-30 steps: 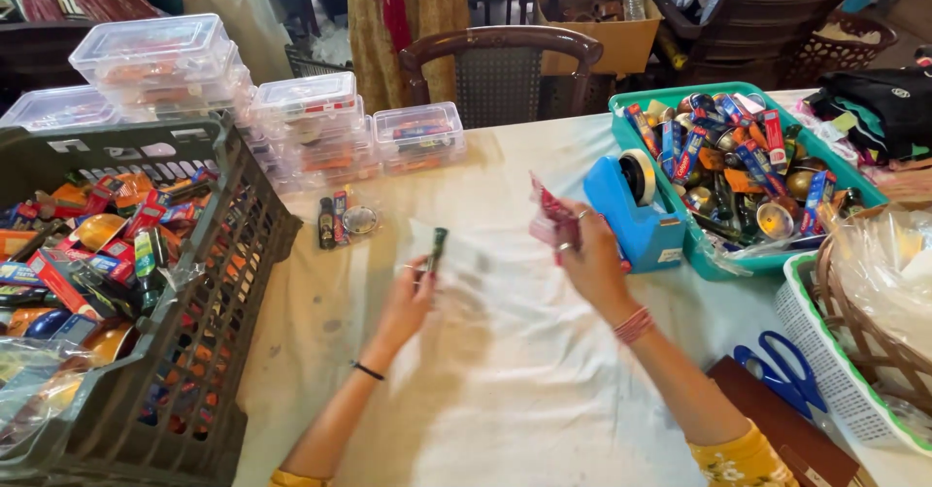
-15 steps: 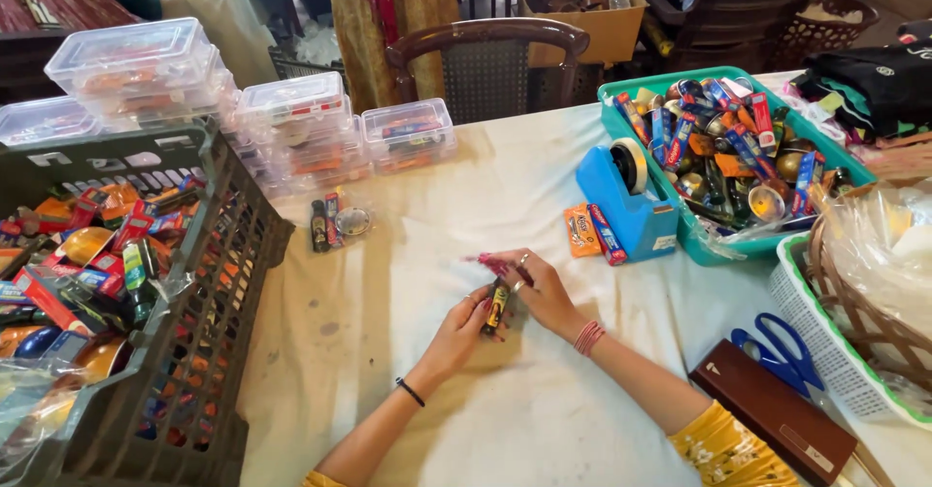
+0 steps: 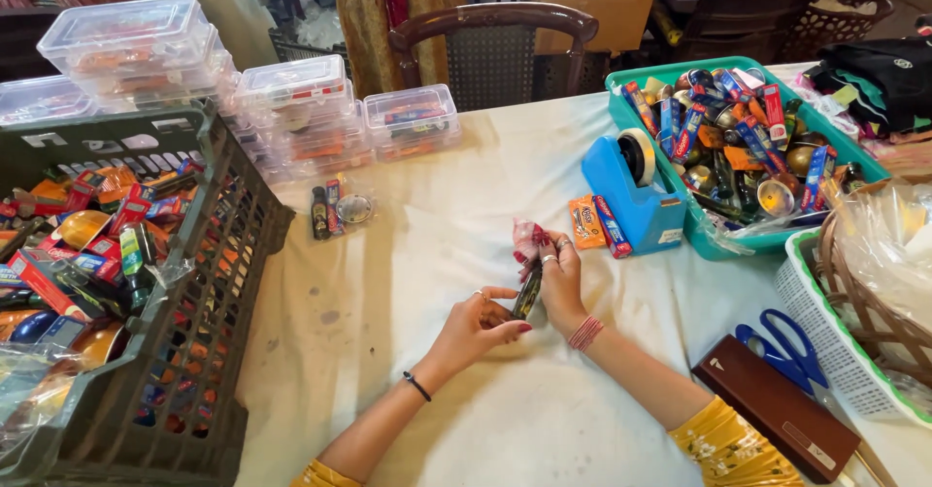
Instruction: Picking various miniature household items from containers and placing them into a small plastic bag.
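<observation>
Small dark glass bottle (image 3: 527, 293) is held upright-tilted between both hands above the white-clothed table (image 3: 466, 215). Its lower end is pinched by the fingers of the left hand (image 3: 476, 324), and its upper part is gripped by the right hand (image 3: 558, 283), whose fingers are also closed on a crumpled red-and-white wrapper (image 3: 529, 239). Just beyond the hands a blue tape dispenser (image 3: 636, 191) is seen, with two small packets beside it. A teal plastic basket (image 3: 723, 244) of assorted packets stands to the right, a dark grey crate (image 3: 209, 283) to the left, and blue-handled scissors (image 3: 784, 351) near the right forearm.
</observation>
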